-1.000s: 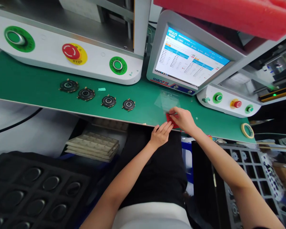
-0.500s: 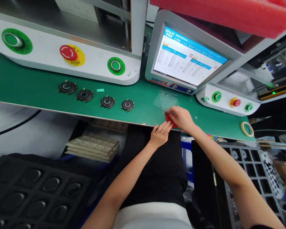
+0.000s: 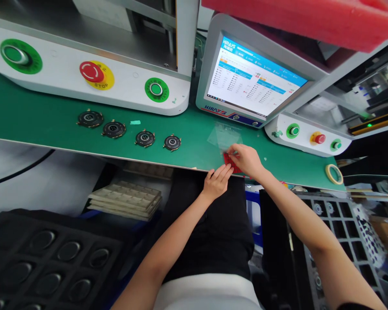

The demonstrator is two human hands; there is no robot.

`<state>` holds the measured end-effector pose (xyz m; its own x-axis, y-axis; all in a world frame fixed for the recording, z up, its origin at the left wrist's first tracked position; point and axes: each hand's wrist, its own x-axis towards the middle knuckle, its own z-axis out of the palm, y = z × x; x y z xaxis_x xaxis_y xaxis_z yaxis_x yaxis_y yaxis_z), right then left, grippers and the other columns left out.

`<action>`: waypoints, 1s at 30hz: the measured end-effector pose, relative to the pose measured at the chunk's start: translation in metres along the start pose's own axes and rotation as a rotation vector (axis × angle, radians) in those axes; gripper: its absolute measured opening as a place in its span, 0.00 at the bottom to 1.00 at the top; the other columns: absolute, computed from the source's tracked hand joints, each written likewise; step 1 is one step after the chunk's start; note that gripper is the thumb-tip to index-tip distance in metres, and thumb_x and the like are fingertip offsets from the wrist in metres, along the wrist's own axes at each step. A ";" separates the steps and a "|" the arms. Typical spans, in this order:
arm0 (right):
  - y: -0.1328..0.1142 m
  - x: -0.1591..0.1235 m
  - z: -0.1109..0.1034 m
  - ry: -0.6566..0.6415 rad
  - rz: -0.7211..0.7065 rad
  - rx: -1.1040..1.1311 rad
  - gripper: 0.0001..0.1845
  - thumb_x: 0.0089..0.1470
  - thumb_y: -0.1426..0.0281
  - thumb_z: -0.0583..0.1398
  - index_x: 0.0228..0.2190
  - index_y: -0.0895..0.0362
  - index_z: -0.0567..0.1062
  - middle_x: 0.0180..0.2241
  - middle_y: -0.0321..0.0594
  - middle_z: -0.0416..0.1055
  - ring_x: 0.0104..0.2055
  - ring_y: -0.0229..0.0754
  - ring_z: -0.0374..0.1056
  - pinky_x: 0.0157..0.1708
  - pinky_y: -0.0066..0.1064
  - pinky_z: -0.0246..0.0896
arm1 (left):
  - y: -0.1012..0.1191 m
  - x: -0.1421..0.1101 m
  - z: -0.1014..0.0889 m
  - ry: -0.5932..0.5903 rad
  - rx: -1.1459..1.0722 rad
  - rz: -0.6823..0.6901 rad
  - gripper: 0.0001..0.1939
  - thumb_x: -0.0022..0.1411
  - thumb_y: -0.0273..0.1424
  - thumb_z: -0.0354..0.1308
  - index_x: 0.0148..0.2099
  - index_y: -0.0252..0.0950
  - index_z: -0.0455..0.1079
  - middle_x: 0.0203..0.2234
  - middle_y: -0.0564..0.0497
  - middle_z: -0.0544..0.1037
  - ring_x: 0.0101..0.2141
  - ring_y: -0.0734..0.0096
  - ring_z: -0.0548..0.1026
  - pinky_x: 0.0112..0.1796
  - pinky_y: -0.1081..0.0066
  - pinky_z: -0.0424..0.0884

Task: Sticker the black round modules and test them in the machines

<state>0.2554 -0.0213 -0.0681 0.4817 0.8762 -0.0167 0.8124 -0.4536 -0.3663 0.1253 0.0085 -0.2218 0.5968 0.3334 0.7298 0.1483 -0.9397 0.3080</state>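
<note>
A small red sheet (image 3: 227, 159) lies near the front edge of the green bench, partly covered by both hands. My left hand (image 3: 217, 183) rests with its fingers stretched flat over the sheet's near side. My right hand (image 3: 246, 160) is above its far side, thumb and fingertips pinched together at the red surface. Whatever is between those fingertips is too small or hidden to make out. Just beyond the hands lie clear plastic bags (image 3: 224, 135). To the left sit round black watch bodies with metal lugs, the nearest being a watch body (image 3: 172, 142).
A monitor (image 3: 248, 82) and a machine panel with a red stop button (image 3: 92, 72) stand behind the bench (image 3: 194, 146). A tape roll (image 3: 334, 174) lies at the right end. Below are a black tray (image 3: 51, 262), stacked beige trays (image 3: 126, 198) and a grey compartment tray (image 3: 341, 230).
The view has shifted very slightly. Both hands stay at the red sheet in nearly the same pose.
</note>
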 end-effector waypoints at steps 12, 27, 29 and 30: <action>0.003 0.043 -0.028 -0.213 0.025 0.351 0.10 0.35 0.84 0.64 0.19 0.57 0.76 0.17 0.29 0.73 0.22 0.35 0.69 0.28 0.25 0.65 | -0.002 -0.002 0.000 0.010 -0.006 -0.024 0.21 0.63 0.25 0.51 0.56 0.42 0.73 0.47 0.48 0.81 0.48 0.64 0.77 0.66 0.64 0.38; 0.006 -0.150 0.049 0.106 0.172 1.012 0.12 0.39 0.68 0.73 0.23 0.55 0.75 0.27 0.36 0.76 0.29 0.37 0.74 0.31 0.26 0.73 | -0.024 -0.049 -0.102 -0.382 0.020 -0.194 0.20 0.62 0.29 0.50 0.56 0.40 0.71 0.56 0.48 0.75 0.61 0.69 0.67 0.63 0.62 0.60; 0.015 -0.159 0.077 0.085 0.297 1.161 0.15 0.33 0.67 0.75 0.22 0.56 0.75 0.25 0.36 0.76 0.27 0.37 0.74 0.29 0.25 0.73 | -0.046 -0.088 -0.159 -0.452 0.030 -0.360 0.16 0.62 0.27 0.50 0.48 0.39 0.75 0.49 0.49 0.79 0.55 0.70 0.72 0.58 0.64 0.67; 0.019 -0.161 0.088 0.079 0.346 1.231 0.16 0.30 0.67 0.76 0.21 0.56 0.76 0.24 0.35 0.76 0.27 0.37 0.74 0.28 0.24 0.73 | -0.057 -0.107 -0.190 -0.460 0.087 -0.452 0.14 0.63 0.26 0.50 0.46 0.38 0.75 0.46 0.48 0.80 0.52 0.70 0.74 0.56 0.63 0.69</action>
<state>0.1639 -0.1568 -0.1541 0.6583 0.7123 -0.2433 -0.1765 -0.1681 -0.9698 -0.0968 0.0409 -0.2022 0.7344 0.6491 0.1982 0.5157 -0.7236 0.4588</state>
